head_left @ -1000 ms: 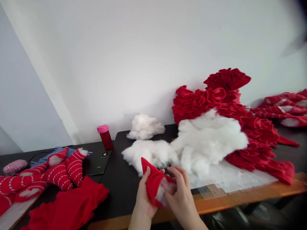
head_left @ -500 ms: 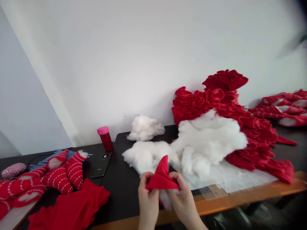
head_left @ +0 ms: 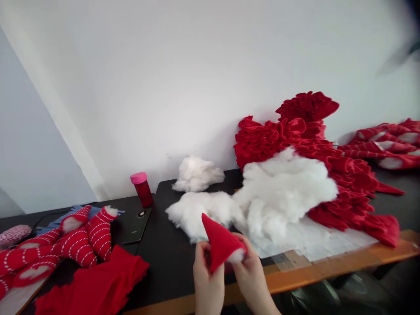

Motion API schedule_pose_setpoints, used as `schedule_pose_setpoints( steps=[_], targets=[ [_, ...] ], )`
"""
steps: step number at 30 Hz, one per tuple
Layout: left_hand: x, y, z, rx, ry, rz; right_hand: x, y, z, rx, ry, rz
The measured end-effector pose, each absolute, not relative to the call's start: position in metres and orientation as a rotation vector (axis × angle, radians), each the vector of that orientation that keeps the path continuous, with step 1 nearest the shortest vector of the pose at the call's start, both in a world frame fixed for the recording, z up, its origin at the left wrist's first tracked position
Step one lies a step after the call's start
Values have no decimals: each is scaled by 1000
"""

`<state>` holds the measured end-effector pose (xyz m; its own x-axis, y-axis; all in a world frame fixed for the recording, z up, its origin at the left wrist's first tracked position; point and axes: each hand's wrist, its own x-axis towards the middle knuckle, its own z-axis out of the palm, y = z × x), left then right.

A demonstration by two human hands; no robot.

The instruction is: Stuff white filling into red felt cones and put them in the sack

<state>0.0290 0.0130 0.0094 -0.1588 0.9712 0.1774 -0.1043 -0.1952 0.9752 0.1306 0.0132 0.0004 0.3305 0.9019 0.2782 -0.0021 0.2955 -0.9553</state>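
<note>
The grips of the left hand and right hand clasp a red cone-shaped fabric piece, fluffy white stuffing showing at its base, above the black wood-edged worktop's near side.

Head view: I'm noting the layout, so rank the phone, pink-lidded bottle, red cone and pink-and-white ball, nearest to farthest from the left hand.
1. Red cone: held by the left hand.
2. Phone: to the left.
3. Pink-lidded bottle: left, behind the phone.
4. Pink-and-white ball: far left edge.
</note>
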Motion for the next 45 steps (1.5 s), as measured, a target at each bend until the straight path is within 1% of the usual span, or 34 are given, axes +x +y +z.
schedule_pose_setpoints(
  steps=[3, 5, 7, 9, 10, 11, 12, 15, 17, 19, 22, 24, 25, 28, 31, 35, 38, 40, 42, 44, 45],
  targets=[
    [21, 11, 28, 1353, 1157, 1466, 140, 17, 8, -1110, -1292, 545],
    [15, 12, 37, 1520, 1152, 1436, 143, 15, 18, -1044, -1410, 536],
    [11, 15, 38, 1537, 1182, 1472, 143, 10, 28, -954, -1433, 742],
    [11, 18, 32, 1432, 1256, 1537, 141, 5, 31, -907, -1361, 1000],
    [11, 19, 28, 1401, 1276, 1551, 139, 4, 30, -917, -1311, 1078],
    [12, 19, 23, 1409, 1281, 1565, 138, 4, 28, -953, -1268, 1081],
    [13, 20, 18, 1456, 1281, 1592, 137, 6, 24, -1009, -1241, 1004],
    [13, 21, 6, 1673, 1351, 1735, 137, 16, 13, -1161, -1239, 585],
    [11, 22, 2, 1773, 1421, 1786, 138, 20, 13, -1157, -1270, 405],
    [8, 22, 0, 1823, 1455, 1770, 139, 18, 17, -1070, -1335, 405],
    [6, 21, -3, 1846, 1454, 1732, 140, 10, 22, -906, -1429, 657],
    [8, 19, -4, 1820, 1446, 1727, 140, 8, 19, -893, -1375, 815],
    [10, 18, -4, 1789, 1443, 1731, 139, 8, 15, -912, -1334, 833],
    [18, 12, -2, 1720, 1421, 1725, 138, 12, 4, -989, -1290, 644],
    [22, 7, 3, 1794, 1394, 1715, 136, 14, 2, -971, -1349, 410],
    [16, 8, 8, 1962, 1400, 1647, 135, 11, 9, -853, -1587, 270],
    [14, 11, 8, 1919, 1412, 1581, 132, 9, 7, -991, -1458, 156],
    [16, 11, 6, 1728, 1450, 1620, 130, 10, 3, -1143, -1282, 242],
    [19, 10, 2, 1580, 1457, 1626, 130, 12, -1, -1212, -1187, 471],
    [22, 7, -2, 1583, 1432, 1535, 135, 16, -2, -1226, -1153, 628],
    [22, 5, -4, 1607, 1410, 1468, 138, 19, -1, -1240, -1154, 631]
  ],
)
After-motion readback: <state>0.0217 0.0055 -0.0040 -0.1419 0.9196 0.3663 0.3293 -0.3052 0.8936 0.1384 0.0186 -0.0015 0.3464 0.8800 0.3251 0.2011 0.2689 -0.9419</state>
